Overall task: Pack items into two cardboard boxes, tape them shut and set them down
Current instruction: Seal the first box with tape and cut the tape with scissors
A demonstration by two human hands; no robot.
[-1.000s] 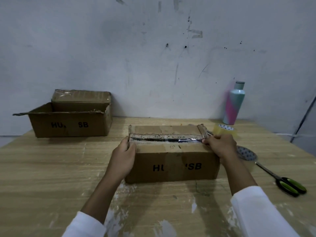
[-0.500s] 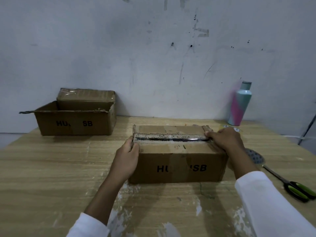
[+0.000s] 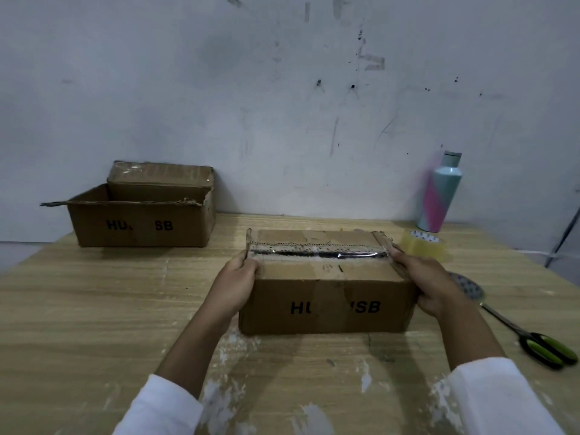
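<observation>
A pastel bottle (image 3: 439, 193), teal with pink and lilac diagonal bands and a teal cap, stands upright at the far right of the wooden surface (image 3: 94, 309), close against the wall (image 3: 282, 105). The wall is pale grey, scuffed, with dark specks and scraped streaks. The surface has a light wood grain with white paint smears along its near part. At the far right edge a thin dark rod (image 3: 563, 237) leans against the wall.
</observation>
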